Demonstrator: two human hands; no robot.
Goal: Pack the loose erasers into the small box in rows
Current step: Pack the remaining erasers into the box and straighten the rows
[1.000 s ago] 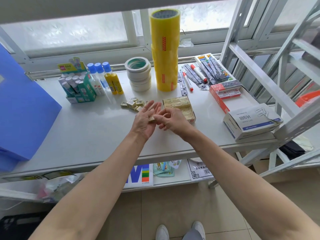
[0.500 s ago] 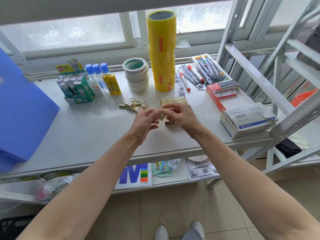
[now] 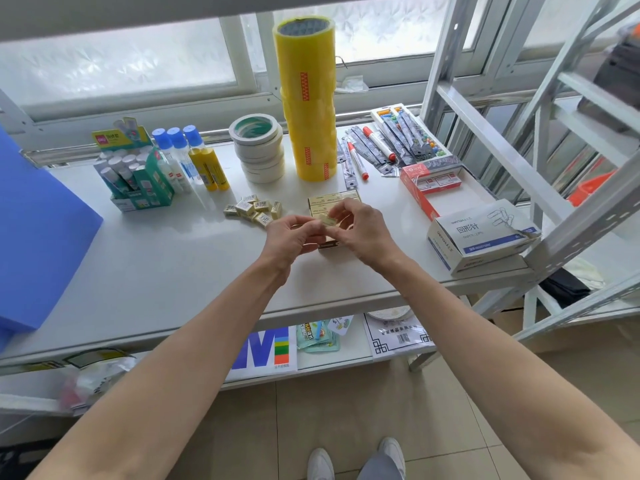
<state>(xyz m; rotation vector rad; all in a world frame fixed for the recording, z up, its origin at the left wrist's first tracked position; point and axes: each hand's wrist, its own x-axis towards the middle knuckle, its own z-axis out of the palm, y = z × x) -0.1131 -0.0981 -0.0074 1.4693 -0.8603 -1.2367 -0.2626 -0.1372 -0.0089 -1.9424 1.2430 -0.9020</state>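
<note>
- Bright, even daylight comes through the frosted window (image 3: 121, 67) behind the bench (image 3: 156, 271)
- The white bench top shows a soft sheen near the yellow tape stack (image 3: 306, 98), with only faint shadows under things
- Wide-angle distortion bends the shelf frame (image 3: 519, 133) and stretches the forearms at the lower edges
- Small print is soft; the middle is sharpest

small box (image 3: 333, 202) mostly hidden behind hands; blue folder (image 3: 41, 237) cut off at left edge
</note>
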